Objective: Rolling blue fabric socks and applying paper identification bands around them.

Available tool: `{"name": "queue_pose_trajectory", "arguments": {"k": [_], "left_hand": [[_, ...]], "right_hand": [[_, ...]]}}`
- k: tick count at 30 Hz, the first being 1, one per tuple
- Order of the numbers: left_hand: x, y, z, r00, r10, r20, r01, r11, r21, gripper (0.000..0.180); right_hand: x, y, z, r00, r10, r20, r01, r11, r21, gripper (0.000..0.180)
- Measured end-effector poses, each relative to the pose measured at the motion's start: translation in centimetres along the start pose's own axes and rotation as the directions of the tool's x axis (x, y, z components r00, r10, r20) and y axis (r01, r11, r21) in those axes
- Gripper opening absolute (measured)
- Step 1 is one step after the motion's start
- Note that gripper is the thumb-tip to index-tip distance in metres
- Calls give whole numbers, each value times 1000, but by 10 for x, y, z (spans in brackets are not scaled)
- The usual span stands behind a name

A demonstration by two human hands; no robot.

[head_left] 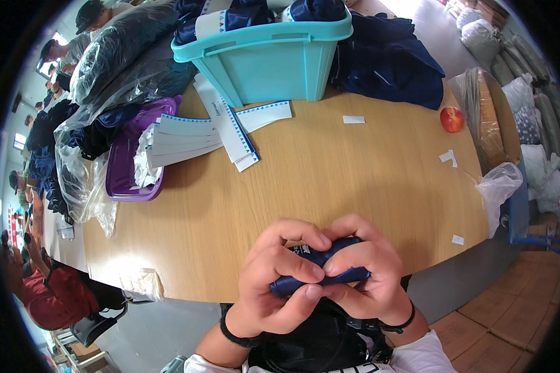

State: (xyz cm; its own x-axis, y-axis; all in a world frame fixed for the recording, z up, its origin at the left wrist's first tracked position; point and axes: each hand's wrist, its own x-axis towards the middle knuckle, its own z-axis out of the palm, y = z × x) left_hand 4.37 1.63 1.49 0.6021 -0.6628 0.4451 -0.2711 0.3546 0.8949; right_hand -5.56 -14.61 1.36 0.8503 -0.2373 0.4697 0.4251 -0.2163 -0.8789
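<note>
You've got one view: left fisheye of your head-worn pair, aimed down and forward. Close in, low centre: your bare left hand (264, 268) and bare right hand (379, 268), forearms (215, 344) entering from the bottom edge. Pale wood-grain surface (354, 171) spans mid-frame; turquoise rectangular plastic bin (267, 69) sits farther out, top centre. Wide coverage, upright, unmirrored, straight edges bowed, dark vignette both sides.

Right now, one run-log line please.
left hand: grips navy roll; right hand: grips same roll; teal bin: holds banded rolls
</note>
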Motion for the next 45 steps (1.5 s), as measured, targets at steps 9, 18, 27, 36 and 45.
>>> {"name": "queue_pose_trajectory", "arguments": {"k": [9,18,27,36,45], "left_hand": [[1,0,3,998,36,48,-31,996,-89,24],[-8,-4,2,996,38,-86,-47,993,-111,22],[-12,-1,9,996,-5,-88,-1,997,-78,56],[-20,67,3,940,-336,50,329,937,113,54],[0,111,-14,998,-42,42,42,999,-21,43]], "right_hand": [[-3,2,-3,1000,3,-6,-3,990,138,37],[6,-2,6,993,-119,-1,119,991,-63,40],[-2,6,7,968,-235,-81,226,967,-115,38],[-22,-24,11,892,-452,3,432,849,-304,41],[34,-109,7,909,-347,230,391,902,-183,43]]}}
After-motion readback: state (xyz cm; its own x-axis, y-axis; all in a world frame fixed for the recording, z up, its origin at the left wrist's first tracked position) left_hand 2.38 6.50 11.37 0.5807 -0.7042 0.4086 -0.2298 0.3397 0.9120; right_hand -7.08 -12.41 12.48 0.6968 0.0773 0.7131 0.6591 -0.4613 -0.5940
